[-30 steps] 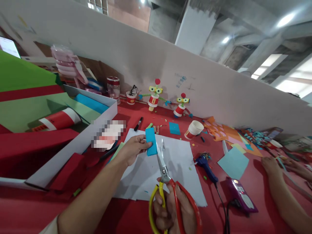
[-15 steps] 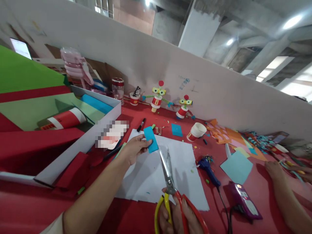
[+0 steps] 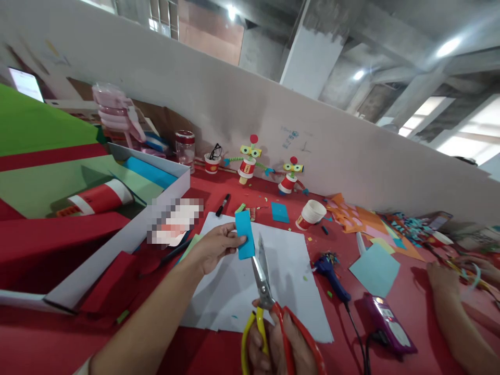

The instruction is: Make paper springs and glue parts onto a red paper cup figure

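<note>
My left hand (image 3: 219, 245) pinches a small blue paper rectangle (image 3: 244, 235) by its left edge, above the white paper sheet (image 3: 222, 297). In my right hand (image 3: 273, 338) is a pair of scissors (image 3: 266, 291) with one yellow and one red handle. The blades are parted and point up and away from me. One blade tip meets or overlaps the lower right corner of the blue paper; whether it lies in front or behind I cannot tell. Another blue paper piece (image 3: 280, 212) lies on the table beyond the sheet.
Left stands a box (image 3: 128, 234) holding coloured paper and a paper cup. Two paper-cup robot figures (image 3: 247, 167) stand at the wall. Stacked cups (image 3: 311, 214), a glue gun (image 3: 332, 273) and its purple power unit (image 3: 390, 324) are right, near another person's arm (image 3: 449, 297).
The blue paper has turned more upright and sits slightly lower. The scissors have moved a little left, bringing the blades to the paper's lower corner. The whole view has shifted slightly.
</note>
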